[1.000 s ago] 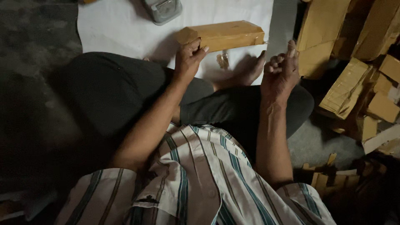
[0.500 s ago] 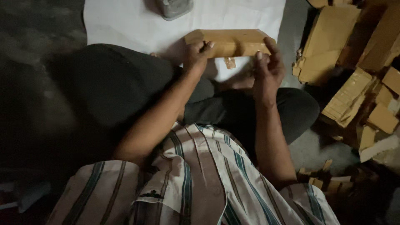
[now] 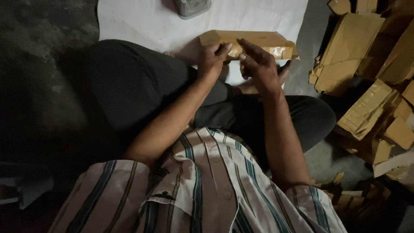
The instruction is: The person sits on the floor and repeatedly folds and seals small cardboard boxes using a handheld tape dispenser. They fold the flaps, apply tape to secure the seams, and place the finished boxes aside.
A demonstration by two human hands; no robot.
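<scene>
Seen from above: a person sits cross-legged on a dark floor, in a striped shirt point(image 3: 207, 190) and dark trousers point(image 3: 129, 82), w/ both hands on a long flat brown parcel point(image 3: 263, 39). The parcel lies lengthwise on a white sheet point(image 3: 142, 21) just past the knees, its right end shiny w/ tape and reaching the sheet's right edge.

Left hand point(image 3: 212, 58) sits at the parcel's near edge, toward its left end, fingers curled together, thumb and fingertips pressed onto the wrapping. Right hand point(image 3: 258, 64) is just right of it, near the parcel's middle, fingers bent and close together, tips touching the near edge; can't tell if it truly pinches the wrap or only rests there. The two hands nearly meet.

Vs. half a sec ago: the right hand was out at the parcel's right end, hands well apart and gripping both ends; now it has slid in toward the centre beside the left hand. A sec ago that right hand was off the parcel altogether, raised to its right. The parcel itself has stayed in about the same spot on the sheet.

Beyond the parcel, at the sheet's far edge, a small grey device point(image 3: 192, 6), partly cut off by the frame. Right of the parcel, off the sheet, a loose heap of similar brown packets point(image 3: 366, 86) and card scraps. A bare foot point(image 3: 282, 71) shows just below the parcel's right end
</scene>
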